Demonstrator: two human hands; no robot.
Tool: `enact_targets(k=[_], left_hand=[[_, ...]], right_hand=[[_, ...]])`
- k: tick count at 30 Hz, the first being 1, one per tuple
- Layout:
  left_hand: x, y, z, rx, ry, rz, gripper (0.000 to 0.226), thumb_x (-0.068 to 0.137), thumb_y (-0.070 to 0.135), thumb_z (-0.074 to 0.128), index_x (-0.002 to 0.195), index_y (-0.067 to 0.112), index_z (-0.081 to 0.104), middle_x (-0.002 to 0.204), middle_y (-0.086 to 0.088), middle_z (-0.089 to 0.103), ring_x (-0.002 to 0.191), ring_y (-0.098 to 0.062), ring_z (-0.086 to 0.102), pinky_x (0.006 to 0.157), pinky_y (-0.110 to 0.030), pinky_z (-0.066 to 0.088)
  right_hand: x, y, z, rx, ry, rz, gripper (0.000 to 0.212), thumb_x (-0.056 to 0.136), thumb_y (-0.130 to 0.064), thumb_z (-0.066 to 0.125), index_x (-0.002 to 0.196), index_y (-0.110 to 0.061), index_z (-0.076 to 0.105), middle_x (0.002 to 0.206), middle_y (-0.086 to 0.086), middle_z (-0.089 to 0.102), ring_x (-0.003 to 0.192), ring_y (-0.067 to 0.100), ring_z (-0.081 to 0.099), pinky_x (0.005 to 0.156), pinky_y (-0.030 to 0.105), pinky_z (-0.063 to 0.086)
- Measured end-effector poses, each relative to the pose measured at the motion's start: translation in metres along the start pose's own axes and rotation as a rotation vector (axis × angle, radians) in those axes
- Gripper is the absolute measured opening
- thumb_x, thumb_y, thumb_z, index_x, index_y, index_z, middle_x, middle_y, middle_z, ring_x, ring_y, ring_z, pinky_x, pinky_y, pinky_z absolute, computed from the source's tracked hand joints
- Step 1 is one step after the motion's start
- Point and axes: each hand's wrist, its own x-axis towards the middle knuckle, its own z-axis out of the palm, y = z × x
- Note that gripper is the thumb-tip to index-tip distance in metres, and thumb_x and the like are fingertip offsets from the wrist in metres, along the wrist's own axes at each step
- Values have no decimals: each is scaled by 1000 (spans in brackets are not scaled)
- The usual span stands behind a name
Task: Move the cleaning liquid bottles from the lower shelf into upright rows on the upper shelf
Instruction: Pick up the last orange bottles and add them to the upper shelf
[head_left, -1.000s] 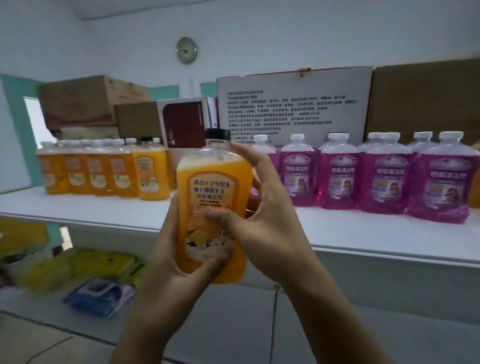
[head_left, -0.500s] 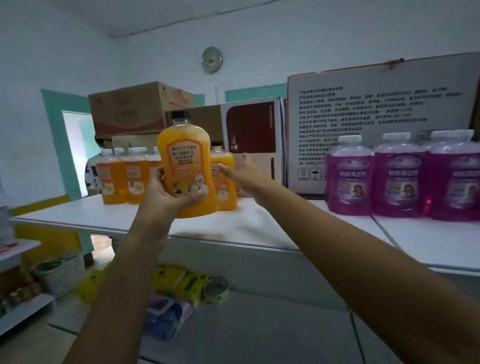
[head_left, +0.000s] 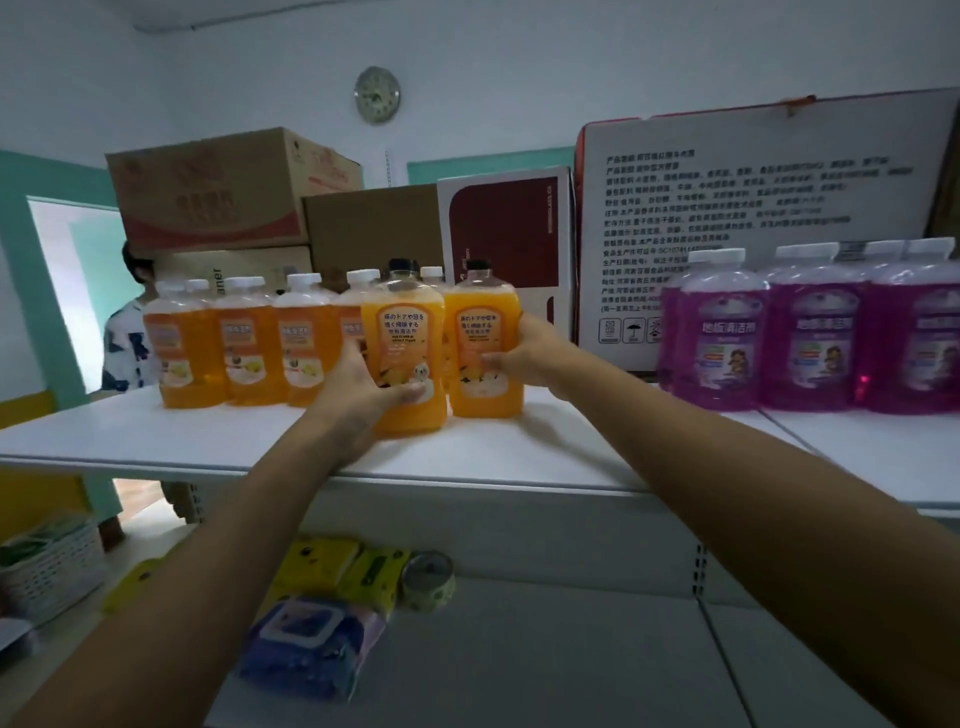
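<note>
My left hand (head_left: 363, 387) grips an orange black-capped bottle (head_left: 405, 332) that stands upright on the white upper shelf (head_left: 208, 441), in front of the orange row. My right hand (head_left: 530, 358) holds the right side of a second black-capped orange bottle (head_left: 480, 338) standing just beside it. A row of white-capped orange bottles (head_left: 249, 348) stretches to the left. Purple bottles (head_left: 810, 343) stand in a row at the right of the shelf.
Cardboard boxes (head_left: 218, 192) and a white printed box (head_left: 753, 208) stand behind the bottles. On the lower shelf (head_left: 519, 649) lie yellow packs (head_left: 337, 566), a blue wipes pack (head_left: 306, 644) and a tape roll (head_left: 428, 579). A person (head_left: 127, 338) stands behind the shelf at left.
My left hand has lowered the orange bottle onto the upper shelf beside the row. My right hand has moved onto the neighbouring black-capped bottle.
</note>
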Motion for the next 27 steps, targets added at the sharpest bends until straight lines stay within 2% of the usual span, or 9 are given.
enact_targets(k=[5, 8, 11, 14, 18, 20, 22, 24, 27], left_hand=[[12, -2, 9, 175, -64, 68, 67, 77, 16, 79, 129, 33, 41, 121, 18, 57, 116, -10, 55, 100, -46, 47], [24, -5, 9, 455, -44, 107, 50, 78, 32, 78, 120, 30, 52, 116, 15, 63, 94, -2, 61, 78, -28, 55], [31, -6, 14, 680, 14, 117, 37, 81, 46, 73, 106, 27, 55, 104, 8, 66, 92, -12, 65, 77, -36, 57], [29, -3, 18, 924, 43, 171, 39, 84, 58, 63, 95, 22, 58, 90, 3, 67, 82, -17, 67, 78, -41, 59], [19, 6, 16, 1283, -24, 149, 50, 88, 66, 45, 84, 19, 64, 77, 0, 66, 73, -18, 65, 79, -41, 57], [12, 20, 23, 1175, -46, 73, 55, 87, 68, 43, 82, 17, 64, 78, -3, 66, 75, -20, 64, 81, -43, 55], [-2, 35, 38, 963, -70, 152, 63, 81, 74, 34, 86, 18, 62, 81, -1, 65, 74, -17, 61, 72, -40, 53], [-31, 48, 60, 748, -88, 368, 70, 78, 81, 27, 105, 24, 58, 88, 11, 60, 77, -2, 55, 61, -28, 45], [-83, 64, 108, 457, -287, 506, 90, 67, 94, 31, 143, 46, 31, 111, 29, 49, 96, 10, 50, 70, -16, 41]], right_hand=[[-21, 12, -32, 0, -10, 28, 33, 88, -13, 72, 117, -22, 59, 106, -5, 64, 117, 23, 60, 95, 41, 49], [-35, 13, -44, 1, -25, 29, 28, 87, -14, 72, 109, -27, 60, 102, -8, 65, 114, 22, 61, 95, 42, 49], [-50, 14, -53, 12, -42, 12, 30, 88, -14, 72, 112, -27, 59, 101, -10, 65, 101, 14, 62, 94, 41, 49], [-69, 14, -61, 36, -45, -21, 30, 88, -12, 72, 108, -30, 57, 96, -15, 64, 86, 1, 58, 88, 35, 48], [-99, 15, -68, 25, 40, -60, 45, 86, -13, 74, 125, -20, 53, 108, -8, 66, 95, 6, 61, 94, 38, 52], [-116, 18, -73, 6, 118, -102, 54, 86, -15, 75, 131, -20, 45, 109, -10, 63, 101, 9, 60, 97, 42, 53], [-133, 25, -80, 0, 178, -157, 70, 87, -15, 74, 142, -24, 32, 111, -11, 62, 106, 10, 62, 98, 44, 54], [-151, 34, -92, 26, 215, -205, 91, 87, -15, 74, 152, -38, 14, 118, -9, 64, 111, 11, 64, 97, 42, 53], [-179, 45, -120, 63, 277, -225, 100, 86, -17, 75, 151, -52, 7, 122, -11, 63, 111, 9, 65, 94, 40, 55]])
